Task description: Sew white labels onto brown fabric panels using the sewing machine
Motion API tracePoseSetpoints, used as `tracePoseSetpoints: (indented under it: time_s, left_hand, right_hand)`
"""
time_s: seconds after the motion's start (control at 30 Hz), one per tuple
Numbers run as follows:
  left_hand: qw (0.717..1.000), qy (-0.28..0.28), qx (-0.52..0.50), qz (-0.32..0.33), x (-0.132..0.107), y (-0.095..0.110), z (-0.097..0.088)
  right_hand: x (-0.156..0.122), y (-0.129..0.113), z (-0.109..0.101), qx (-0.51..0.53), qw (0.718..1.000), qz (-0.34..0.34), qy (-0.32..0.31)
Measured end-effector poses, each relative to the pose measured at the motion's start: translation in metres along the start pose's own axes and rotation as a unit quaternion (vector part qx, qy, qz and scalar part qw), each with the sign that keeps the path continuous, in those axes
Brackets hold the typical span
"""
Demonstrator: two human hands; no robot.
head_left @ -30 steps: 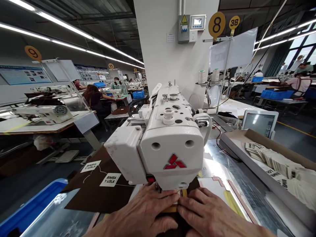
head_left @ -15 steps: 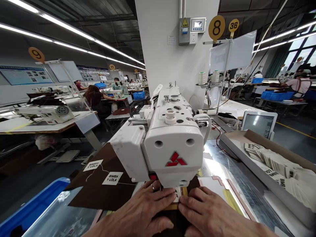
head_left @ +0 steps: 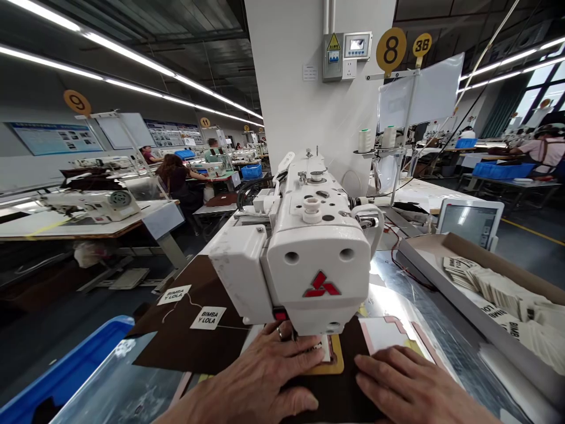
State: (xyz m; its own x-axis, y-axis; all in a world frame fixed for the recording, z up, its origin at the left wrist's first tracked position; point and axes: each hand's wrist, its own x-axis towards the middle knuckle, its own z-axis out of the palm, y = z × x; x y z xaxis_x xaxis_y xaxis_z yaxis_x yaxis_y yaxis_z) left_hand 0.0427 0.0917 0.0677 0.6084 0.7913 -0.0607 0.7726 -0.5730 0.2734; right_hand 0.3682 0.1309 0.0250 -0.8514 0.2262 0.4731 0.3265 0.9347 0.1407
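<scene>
1. Left hand [head_left: 260, 371] observed open, not clenched, fingers extended; fingertips pressed on yellow-edged leather piece [head_left: 332, 364].
2. Right hand [head_left: 410, 386] observed open, laid flat on dark brown leather panel [head_left: 329, 397]; nothing grasped.
3. Panel found between the hands, long axis directed forward, far end beneath sewing machine head [head_left: 318, 259].

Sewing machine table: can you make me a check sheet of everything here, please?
surface: shiny metal tabletop
job's things: dark brown piece and yellow-edged patch under the white sewing machine
clutter: cardboard tray of paper tags; brown sheets with BIMBA Y LOLA tags
hands: left hand flat, fingers by the patch; right hand flat on the brown piece
cables: red wire behind the tray
surroundings: blue crate, seated co-worker farther off
</scene>
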Motion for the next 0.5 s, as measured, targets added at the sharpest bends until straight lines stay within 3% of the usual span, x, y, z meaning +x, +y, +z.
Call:
tracePoseSetpoints:
  time_s: [0.17, 0.33, 0.5]
  left_hand:
    - [1.0, -0.014, -0.013, -0.005, 0.0, 0.003, -0.004]
    - [1.0, -0.013, 0.003, -0.005, -0.002, 0.003, -0.002]
    - [1.0, -0.022, 0.013, -0.013, -0.002, 0.001, -0.001]
  right_hand:
    - [-0.024, 0.003, -0.008, 0.018, 0.998, 0.051, -0.021]
    - [-0.008, 0.0, -0.014, 0.042, 0.988, 0.134, -0.058]
    - [-0.004, -0.003, -0.016, 0.024, 0.987, 0.16, -0.014]
